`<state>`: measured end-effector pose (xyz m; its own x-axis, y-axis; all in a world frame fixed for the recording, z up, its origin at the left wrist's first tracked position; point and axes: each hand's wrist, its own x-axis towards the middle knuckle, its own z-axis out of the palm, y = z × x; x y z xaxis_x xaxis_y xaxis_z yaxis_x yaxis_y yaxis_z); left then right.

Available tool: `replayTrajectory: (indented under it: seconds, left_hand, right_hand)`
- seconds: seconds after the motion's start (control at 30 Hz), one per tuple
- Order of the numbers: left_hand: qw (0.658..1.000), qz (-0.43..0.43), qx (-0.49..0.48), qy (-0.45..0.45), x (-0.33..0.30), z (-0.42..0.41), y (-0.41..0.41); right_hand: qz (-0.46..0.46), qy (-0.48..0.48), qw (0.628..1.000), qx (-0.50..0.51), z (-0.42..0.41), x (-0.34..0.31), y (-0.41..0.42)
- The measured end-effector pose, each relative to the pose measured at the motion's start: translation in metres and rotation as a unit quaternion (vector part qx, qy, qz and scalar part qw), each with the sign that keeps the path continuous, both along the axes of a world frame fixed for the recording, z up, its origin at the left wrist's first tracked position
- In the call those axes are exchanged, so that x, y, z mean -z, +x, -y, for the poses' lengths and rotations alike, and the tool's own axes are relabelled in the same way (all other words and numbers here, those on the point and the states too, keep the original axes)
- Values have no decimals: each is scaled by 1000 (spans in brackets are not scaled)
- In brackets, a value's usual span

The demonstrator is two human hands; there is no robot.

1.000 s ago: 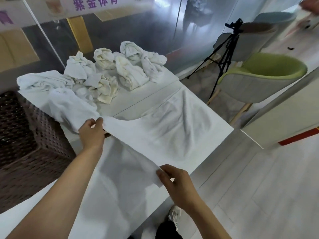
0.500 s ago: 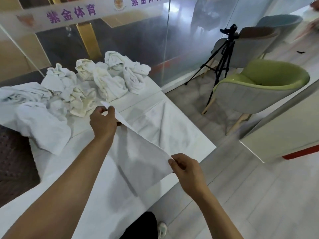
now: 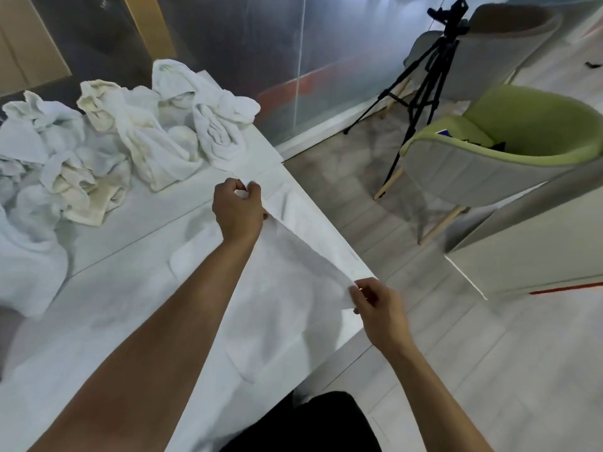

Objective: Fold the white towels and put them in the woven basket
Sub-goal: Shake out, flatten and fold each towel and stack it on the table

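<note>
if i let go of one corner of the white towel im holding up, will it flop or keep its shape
Likely flop: the white towel sags between the left hand and right hand, both pinching its edge, so it looks limp. It probably is light, since fingertip pinches carry it. The crumpled towels heaped on the table suggest this cloth holds no shape.

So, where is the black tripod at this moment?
In the head view, the black tripod stands on the floor at upper right, behind the green chair.
</note>
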<state>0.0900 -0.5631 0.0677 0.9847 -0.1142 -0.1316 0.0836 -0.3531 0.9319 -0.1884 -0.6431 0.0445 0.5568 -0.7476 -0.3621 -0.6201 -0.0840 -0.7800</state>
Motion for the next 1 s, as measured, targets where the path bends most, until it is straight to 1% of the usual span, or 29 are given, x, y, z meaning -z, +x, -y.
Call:
replayTrajectory:
  seconds: [0.17,0.27,0.33,0.4,0.47,0.53,0.67,0.73,0.8,0.87,0.93,1.0]
  left_hand:
    - [999,-29,28,26,27,37,11]
    - [997,-35,60,45,41,46,10]
    - [991,-29,96,93,53,39,2]
    - [984,-25,110,141,67,19,-14]
    - [978,-24,104,181,83,-11,-38]
    - [970,-50,87,221,98,-47,-70]
    - [949,-98,23,298,118,-117,-140]
    - [936,-130,-29,324,125,-143,-171]
    - [927,-196,-87,307,127,-157,-194]
    - [919,-263,-121,269,128,-161,-209]
    - [915,-300,-141,231,133,-159,-214]
    - [911,-328,-187,167,135,-156,-212]
  right_hand:
    - [-39,7,999,15,44,29,11]
    - [-60,10,998,7,69,54,19]
    - [-85,5,996,-5,82,71,23]
    - [-120,4,992,-26,94,90,25]
    - [-168,-5,984,-63,105,107,26]
    - [-191,-16,977,-97,113,117,24]
    - [-178,-29,973,-141,117,113,25]
    - [-162,-6,975,-154,118,113,28]
    - [-162,23,973,-166,119,118,35]
    - [-170,47,972,-157,121,127,44]
    - [-183,65,972,-135,125,135,52]
    - [-189,74,971,-128,129,139,56]
